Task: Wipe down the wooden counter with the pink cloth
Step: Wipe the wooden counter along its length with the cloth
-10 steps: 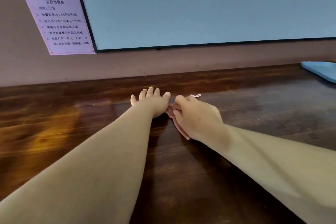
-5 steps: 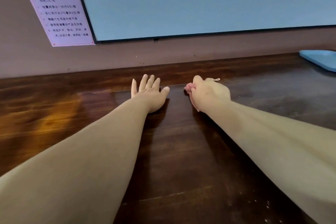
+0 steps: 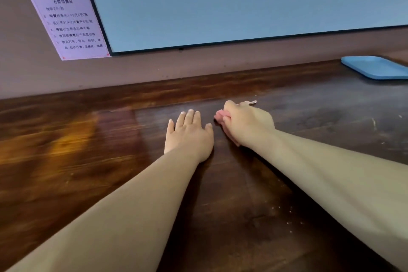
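Two hands lie on my wooden worktop (image 3: 242,205): left hand (image 3: 189,134) flat, fingers spread, holding nothing; right hand (image 3: 247,123) bunching the pink cloth (image 3: 220,115), mostly hidden beneath it. So balled, it may skip crumbs (image 3: 287,216) nearer me.

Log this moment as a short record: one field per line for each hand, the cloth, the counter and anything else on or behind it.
left hand: flat on the counter, fingers straight, holding nothing
right hand: fingers curled round the cloth
cloth: pink, mostly hidden in the right hand
counter: dark wood, pale specks at right
tray: blue, far right
notice: on the wall, left
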`<state>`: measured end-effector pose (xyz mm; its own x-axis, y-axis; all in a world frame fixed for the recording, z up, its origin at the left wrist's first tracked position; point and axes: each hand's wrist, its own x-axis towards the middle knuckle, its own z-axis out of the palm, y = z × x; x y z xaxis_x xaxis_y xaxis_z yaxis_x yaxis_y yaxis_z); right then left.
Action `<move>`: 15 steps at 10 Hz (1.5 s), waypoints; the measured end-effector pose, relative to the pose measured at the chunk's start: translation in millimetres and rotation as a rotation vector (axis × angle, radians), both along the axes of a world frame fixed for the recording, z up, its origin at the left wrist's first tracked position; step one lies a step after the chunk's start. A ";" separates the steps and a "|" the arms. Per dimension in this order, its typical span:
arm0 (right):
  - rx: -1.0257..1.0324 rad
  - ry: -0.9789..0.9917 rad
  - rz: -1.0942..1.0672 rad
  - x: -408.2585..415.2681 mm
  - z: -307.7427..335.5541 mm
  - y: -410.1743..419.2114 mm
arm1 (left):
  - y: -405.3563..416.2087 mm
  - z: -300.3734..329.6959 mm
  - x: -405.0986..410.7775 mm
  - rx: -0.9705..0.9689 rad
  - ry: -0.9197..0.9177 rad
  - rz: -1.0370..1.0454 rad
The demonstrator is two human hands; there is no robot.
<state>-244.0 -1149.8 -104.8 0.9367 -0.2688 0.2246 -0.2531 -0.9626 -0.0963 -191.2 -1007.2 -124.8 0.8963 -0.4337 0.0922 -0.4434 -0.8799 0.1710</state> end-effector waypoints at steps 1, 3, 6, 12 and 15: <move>0.000 -0.040 0.015 -7.3 0.8 -5.0 | -0.4 -1.3 0.5 -0.008 0.003 0.010; 0.124 0.061 -0.192 6.9 10.8 2.1 | -0.6 -0.1 -0.3 -0.023 0.005 0.017; -0.055 0.162 -0.256 -4.2 14.3 -9.5 | -1.6 0.9 -1.3 -0.020 0.003 0.027; -0.033 -0.012 0.004 -38.7 -3.5 -31.0 | -2.2 -6.2 4.9 -0.034 -0.019 0.018; -0.006 0.042 -0.242 -16.1 3.8 -39.3 | -1.7 -6.1 5.6 -0.034 -0.021 0.017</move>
<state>-260.0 -1189.0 -101.1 0.8536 -0.4855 0.1890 -0.4805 -0.8738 -0.0748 -185.5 -1009.0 -130.8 0.9012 -0.4147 0.1256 -0.4322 -0.8811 0.1921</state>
